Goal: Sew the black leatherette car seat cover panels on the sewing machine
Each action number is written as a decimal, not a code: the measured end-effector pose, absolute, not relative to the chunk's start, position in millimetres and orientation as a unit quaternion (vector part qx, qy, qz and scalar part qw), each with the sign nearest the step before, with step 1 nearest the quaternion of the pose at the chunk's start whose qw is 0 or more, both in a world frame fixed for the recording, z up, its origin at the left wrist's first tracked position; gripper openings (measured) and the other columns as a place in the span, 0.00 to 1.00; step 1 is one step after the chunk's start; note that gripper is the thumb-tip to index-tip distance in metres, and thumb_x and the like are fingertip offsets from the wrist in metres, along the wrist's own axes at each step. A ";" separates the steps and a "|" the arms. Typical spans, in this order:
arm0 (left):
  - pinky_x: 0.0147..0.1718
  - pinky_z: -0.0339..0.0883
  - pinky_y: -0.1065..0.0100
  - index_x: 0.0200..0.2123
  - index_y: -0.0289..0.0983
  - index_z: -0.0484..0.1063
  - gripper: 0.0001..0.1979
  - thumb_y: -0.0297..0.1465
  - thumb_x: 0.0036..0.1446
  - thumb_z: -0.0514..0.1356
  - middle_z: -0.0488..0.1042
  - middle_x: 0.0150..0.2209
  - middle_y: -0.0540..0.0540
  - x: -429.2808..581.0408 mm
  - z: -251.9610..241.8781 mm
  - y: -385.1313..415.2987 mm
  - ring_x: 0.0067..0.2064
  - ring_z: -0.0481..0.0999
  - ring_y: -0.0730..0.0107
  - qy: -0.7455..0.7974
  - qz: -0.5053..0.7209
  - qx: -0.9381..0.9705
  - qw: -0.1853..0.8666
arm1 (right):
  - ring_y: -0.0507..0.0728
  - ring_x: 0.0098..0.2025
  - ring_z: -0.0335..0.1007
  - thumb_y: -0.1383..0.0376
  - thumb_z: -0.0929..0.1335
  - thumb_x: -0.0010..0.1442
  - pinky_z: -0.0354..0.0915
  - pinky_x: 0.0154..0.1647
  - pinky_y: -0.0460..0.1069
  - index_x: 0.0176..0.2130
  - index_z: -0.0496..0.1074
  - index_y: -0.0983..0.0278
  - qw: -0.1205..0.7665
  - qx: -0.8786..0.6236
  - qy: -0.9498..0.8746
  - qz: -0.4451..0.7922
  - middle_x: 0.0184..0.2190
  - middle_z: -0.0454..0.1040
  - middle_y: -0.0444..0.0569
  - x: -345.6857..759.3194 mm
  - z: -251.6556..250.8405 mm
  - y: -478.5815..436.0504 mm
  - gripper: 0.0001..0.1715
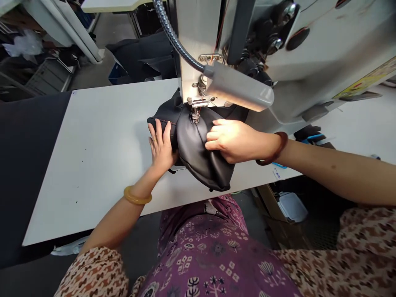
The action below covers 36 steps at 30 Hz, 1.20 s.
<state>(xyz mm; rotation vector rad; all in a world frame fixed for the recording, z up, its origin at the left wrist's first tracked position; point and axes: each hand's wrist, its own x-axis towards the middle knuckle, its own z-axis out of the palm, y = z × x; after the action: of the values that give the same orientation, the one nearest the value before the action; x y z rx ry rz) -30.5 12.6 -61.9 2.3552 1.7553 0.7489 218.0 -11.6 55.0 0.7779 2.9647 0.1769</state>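
A black leather-like piece (198, 148) with a line of red stitching at its left lies bunched under the presser foot (194, 116) of a sewing machine (198, 41). My left hand (162, 146) rests on its left part, fingers stretched out and spread over the material. To the right of the foot, my right hand (230, 138) has its fingers curled and closed on a fold of the same piece. Red thread runs down towards the needle, and the lamp (239, 86) lights the work from above. The underside of the piece is hidden.
The white table (102, 156) extends to the left, with dark material (31, 165) along its far left side. A flexible lamp neck (179, 43) curves above the work. More dark fabric (145, 57) lies behind the table. A drawer with a pale container (292, 206) is below right.
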 end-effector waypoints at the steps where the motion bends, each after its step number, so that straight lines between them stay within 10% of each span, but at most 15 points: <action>1: 0.59 0.45 0.30 0.67 0.44 0.41 0.42 0.27 0.53 0.59 0.35 0.70 0.35 -34.5 -59.9 21.2 0.69 0.32 0.40 0.564 0.250 0.786 0.036 | 0.55 0.32 0.60 0.72 0.62 0.52 0.51 0.42 0.52 0.33 0.71 0.65 0.026 0.250 0.966 0.057 0.30 0.70 0.48 217.1 53.0 -12.4 0.09; 14: 0.57 0.50 0.31 0.68 0.33 0.42 0.38 0.29 0.56 0.53 0.50 0.67 0.33 -65.2 -44.2 60.4 0.66 0.50 0.37 0.489 0.036 0.871 0.037 | 0.54 0.29 0.53 0.71 0.62 0.59 0.48 0.36 0.49 0.27 0.66 0.64 -0.073 0.211 0.969 0.103 0.23 0.64 0.45 203.9 14.3 -23.7 0.10; 22: 0.61 0.50 0.39 0.61 0.30 0.59 0.36 0.24 0.45 0.61 0.59 0.63 0.28 -21.2 28.6 15.5 0.64 0.58 0.44 0.141 -0.014 0.984 -0.110 | 0.53 0.27 0.50 0.70 0.60 0.55 0.45 0.32 0.50 0.25 0.66 0.64 -0.144 0.167 0.969 0.108 0.21 0.64 0.45 203.0 30.3 -11.2 0.10; 36: 0.46 0.66 0.57 0.58 0.43 0.65 0.29 0.25 0.51 0.54 0.65 0.61 0.45 -20.5 33.1 18.5 0.62 0.61 0.52 0.197 -0.066 0.974 -0.088 | 0.56 0.32 0.64 0.65 0.60 0.53 0.56 0.41 0.52 0.31 0.70 0.66 0.021 0.289 0.955 0.066 0.33 0.74 0.53 213.5 59.2 -8.6 0.11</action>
<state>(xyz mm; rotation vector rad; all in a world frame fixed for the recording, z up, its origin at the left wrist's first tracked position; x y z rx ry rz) -20.5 18.5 33.1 3.2451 0.6560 -0.2191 213.5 -8.6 59.2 0.8962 2.9594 0.2053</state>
